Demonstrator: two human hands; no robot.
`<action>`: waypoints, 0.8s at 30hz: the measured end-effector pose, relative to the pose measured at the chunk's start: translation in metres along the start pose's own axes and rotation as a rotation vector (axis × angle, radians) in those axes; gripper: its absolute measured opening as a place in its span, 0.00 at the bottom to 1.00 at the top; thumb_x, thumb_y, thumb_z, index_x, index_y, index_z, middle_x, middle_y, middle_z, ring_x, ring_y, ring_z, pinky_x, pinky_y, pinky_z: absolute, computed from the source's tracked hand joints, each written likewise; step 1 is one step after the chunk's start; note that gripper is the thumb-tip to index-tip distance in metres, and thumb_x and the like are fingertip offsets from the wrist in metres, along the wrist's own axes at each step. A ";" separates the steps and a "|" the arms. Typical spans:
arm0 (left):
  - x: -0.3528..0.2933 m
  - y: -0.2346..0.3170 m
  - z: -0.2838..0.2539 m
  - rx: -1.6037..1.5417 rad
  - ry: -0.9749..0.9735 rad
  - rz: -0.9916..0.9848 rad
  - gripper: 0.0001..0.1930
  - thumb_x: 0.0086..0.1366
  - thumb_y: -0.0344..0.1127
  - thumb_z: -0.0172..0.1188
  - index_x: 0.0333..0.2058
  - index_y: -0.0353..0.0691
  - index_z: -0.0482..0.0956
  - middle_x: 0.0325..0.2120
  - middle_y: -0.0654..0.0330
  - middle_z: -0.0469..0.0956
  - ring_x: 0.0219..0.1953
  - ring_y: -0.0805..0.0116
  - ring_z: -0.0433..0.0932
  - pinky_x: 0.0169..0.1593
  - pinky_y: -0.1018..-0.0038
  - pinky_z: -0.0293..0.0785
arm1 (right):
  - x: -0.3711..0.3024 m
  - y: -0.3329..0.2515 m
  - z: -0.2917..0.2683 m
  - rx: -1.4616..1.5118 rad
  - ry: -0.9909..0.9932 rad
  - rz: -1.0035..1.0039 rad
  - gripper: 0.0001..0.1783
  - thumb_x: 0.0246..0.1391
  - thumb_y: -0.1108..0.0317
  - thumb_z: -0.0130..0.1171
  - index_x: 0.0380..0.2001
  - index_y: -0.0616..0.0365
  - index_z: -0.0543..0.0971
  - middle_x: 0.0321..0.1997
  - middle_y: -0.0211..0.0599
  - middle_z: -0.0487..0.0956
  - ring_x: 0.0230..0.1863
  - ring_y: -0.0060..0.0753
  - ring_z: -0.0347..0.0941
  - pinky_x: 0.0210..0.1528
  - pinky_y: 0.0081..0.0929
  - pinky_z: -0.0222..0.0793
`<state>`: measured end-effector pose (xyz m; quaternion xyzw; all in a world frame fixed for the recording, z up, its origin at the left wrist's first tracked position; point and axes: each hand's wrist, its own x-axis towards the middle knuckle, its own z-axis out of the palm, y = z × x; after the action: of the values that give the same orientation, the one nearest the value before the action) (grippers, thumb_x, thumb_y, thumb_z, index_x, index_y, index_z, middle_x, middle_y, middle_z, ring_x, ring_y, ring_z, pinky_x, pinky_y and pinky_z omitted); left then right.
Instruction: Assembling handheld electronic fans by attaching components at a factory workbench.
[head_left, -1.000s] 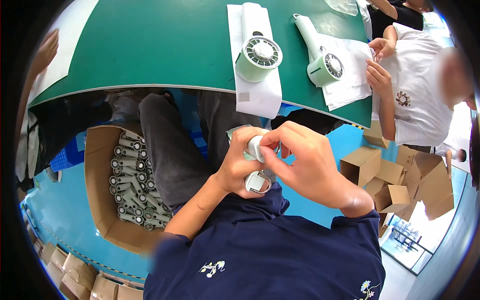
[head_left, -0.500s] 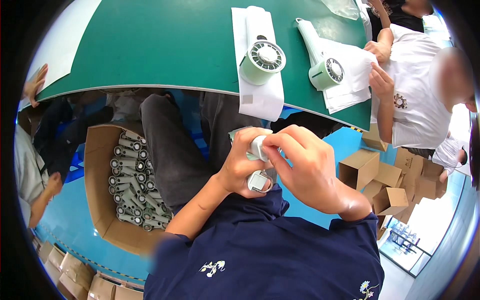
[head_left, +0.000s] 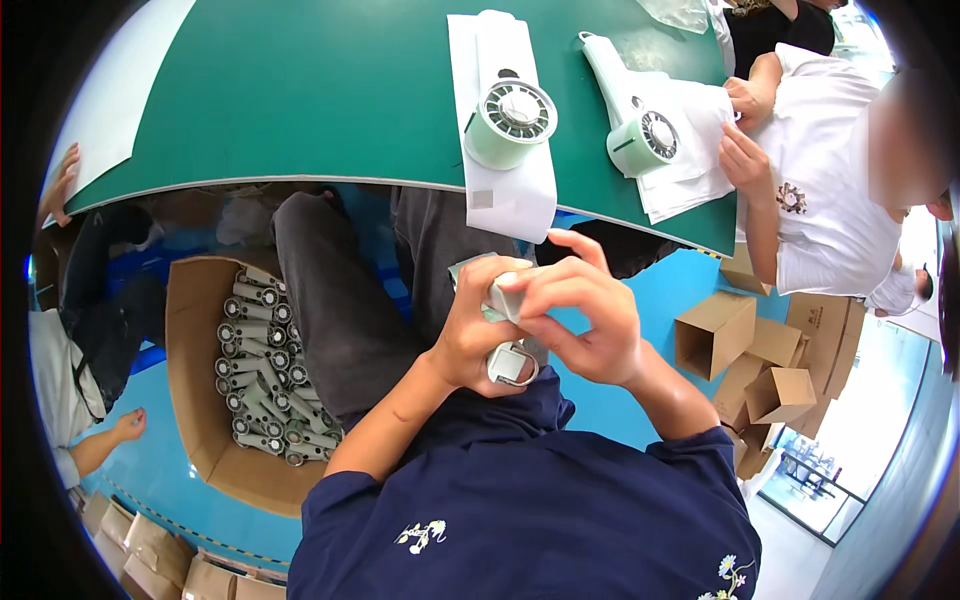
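Note:
Over my lap, my left hand [head_left: 468, 325] is wrapped round a pale handheld fan [head_left: 508, 363]. Its handle end, with a grey loop, pokes out below the fingers; the rest is mostly hidden. A small whitish piece [head_left: 505, 297] shows at the top of that grip. Against it my right hand [head_left: 585, 318] presses bent fingers and thumb, with one finger lifted away. What the piece is, I cannot make out. On the table beyond, a pale green handheld fan [head_left: 510, 125] lies on a white paper sheet [head_left: 510, 200].
The green table [head_left: 330, 100] spans the far side. Another fan [head_left: 645, 140] lies on papers [head_left: 690, 185] by a co-worker [head_left: 825, 170] at the right. A carton [head_left: 205, 400] of several fans stands left of my legs. Cardboard boxes [head_left: 715, 335] stand on the right floor.
My right hand has turned and shifted slightly left, lifting one finger off the whitish piece. The left hand keeps its grip. At the left, another person's lower hand has moved outward.

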<state>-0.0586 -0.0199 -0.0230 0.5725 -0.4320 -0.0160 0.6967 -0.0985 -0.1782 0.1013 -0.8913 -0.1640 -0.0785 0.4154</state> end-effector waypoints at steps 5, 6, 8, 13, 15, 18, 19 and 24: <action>-0.003 0.001 0.003 0.016 0.039 -0.017 0.23 0.35 0.42 0.73 0.34 0.43 0.85 0.56 0.42 0.68 0.55 0.41 0.70 0.58 0.50 0.65 | -0.019 0.005 0.015 0.244 0.314 0.018 0.14 0.49 0.80 0.68 0.38 0.55 0.78 0.40 0.36 0.85 0.43 0.36 0.82 0.66 0.49 0.61; -0.002 0.002 0.003 0.015 0.037 -0.019 0.23 0.35 0.42 0.73 0.34 0.43 0.85 0.56 0.42 0.68 0.55 0.41 0.70 0.58 0.50 0.65 | -0.019 0.002 0.014 0.090 0.208 -0.047 0.13 0.49 0.80 0.68 0.38 0.56 0.78 0.39 0.36 0.85 0.44 0.37 0.83 0.67 0.49 0.60; -0.002 0.005 0.003 0.020 0.083 -0.070 0.22 0.35 0.42 0.73 0.34 0.43 0.85 0.57 0.41 0.67 0.55 0.41 0.70 0.57 0.49 0.65 | -0.018 0.003 0.017 0.105 0.161 -0.040 0.14 0.49 0.81 0.68 0.37 0.56 0.78 0.38 0.37 0.84 0.44 0.39 0.84 0.67 0.49 0.60; -0.002 0.005 0.007 0.043 0.067 -0.012 0.22 0.35 0.41 0.73 0.34 0.43 0.85 0.56 0.41 0.66 0.55 0.41 0.69 0.57 0.50 0.65 | -0.009 -0.012 0.007 0.228 0.264 0.190 0.10 0.54 0.83 0.62 0.38 0.59 0.78 0.39 0.40 0.82 0.46 0.40 0.81 0.64 0.47 0.65; -0.006 0.009 0.011 0.066 0.087 -0.038 0.21 0.36 0.42 0.73 0.34 0.44 0.85 0.56 0.41 0.66 0.55 0.41 0.68 0.57 0.50 0.65 | -0.013 -0.016 0.005 0.362 0.274 0.301 0.10 0.57 0.86 0.56 0.40 0.63 0.78 0.39 0.44 0.79 0.48 0.40 0.79 0.59 0.39 0.70; -0.010 0.017 0.021 0.101 0.141 -0.105 0.21 0.39 0.42 0.74 0.36 0.46 0.84 0.57 0.42 0.66 0.55 0.42 0.67 0.57 0.51 0.64 | -0.032 -0.034 -0.007 0.263 0.392 0.257 0.11 0.56 0.86 0.59 0.41 0.64 0.78 0.41 0.45 0.80 0.45 0.37 0.78 0.51 0.34 0.74; -0.007 0.021 0.020 0.154 0.135 -0.080 0.21 0.40 0.42 0.73 0.36 0.46 0.84 0.57 0.43 0.66 0.55 0.42 0.67 0.57 0.52 0.64 | -0.037 -0.042 -0.012 0.219 0.300 0.294 0.10 0.54 0.86 0.60 0.39 0.65 0.79 0.41 0.46 0.80 0.42 0.36 0.78 0.44 0.29 0.75; -0.005 0.020 0.028 0.168 0.181 -0.049 0.21 0.41 0.45 0.75 0.36 0.47 0.85 0.58 0.43 0.66 0.56 0.42 0.67 0.57 0.52 0.63 | -0.044 -0.055 -0.002 0.324 0.074 0.563 0.11 0.50 0.86 0.65 0.37 0.63 0.82 0.37 0.40 0.81 0.36 0.30 0.77 0.39 0.24 0.72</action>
<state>-0.0888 -0.0325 -0.0105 0.6385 -0.3528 0.0551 0.6818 -0.1597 -0.1567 0.1293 -0.8205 0.0936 0.0343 0.5629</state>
